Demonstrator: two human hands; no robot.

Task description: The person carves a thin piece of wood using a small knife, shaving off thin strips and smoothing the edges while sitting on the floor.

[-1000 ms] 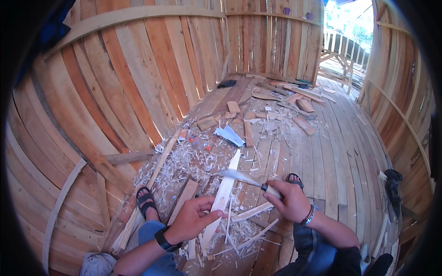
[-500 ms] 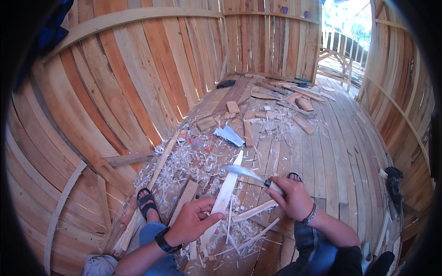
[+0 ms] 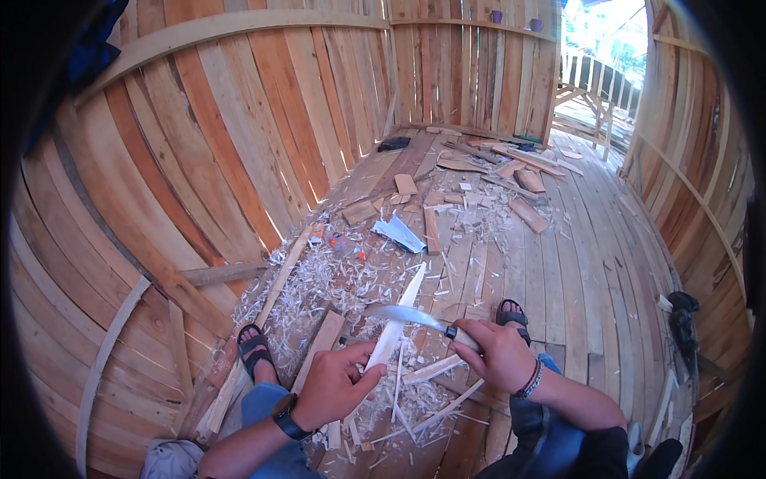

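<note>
My left hand point(image 3: 333, 385) grips the lower end of a pale, pointed strip of wood point(image 3: 399, 318) that slants up and away from me. My right hand point(image 3: 499, 354) is closed around the handle of a knife point(image 3: 408, 315) with a long curved blade. The blade lies across the strip near its middle, edge against the wood. A dark watch sits on my left wrist and a beaded band on my right. Pale shavings point(image 3: 319, 279) are heaped on the plank floor around the strip. My sandalled feet point(image 3: 257, 348) rest on either side.
Offcuts and short boards point(image 3: 479, 172) are scattered across the far floor, with a crumpled white sheet point(image 3: 399, 234) among them. Long slats point(image 3: 281, 279) lie by the curved plank wall at left. A dark power tool point(image 3: 683, 315) sits at right. A doorway point(image 3: 598, 64) opens at the back.
The knife blade has slid a little down and left along the strip. My left hand has shifted its hold slightly lower on the wood.
</note>
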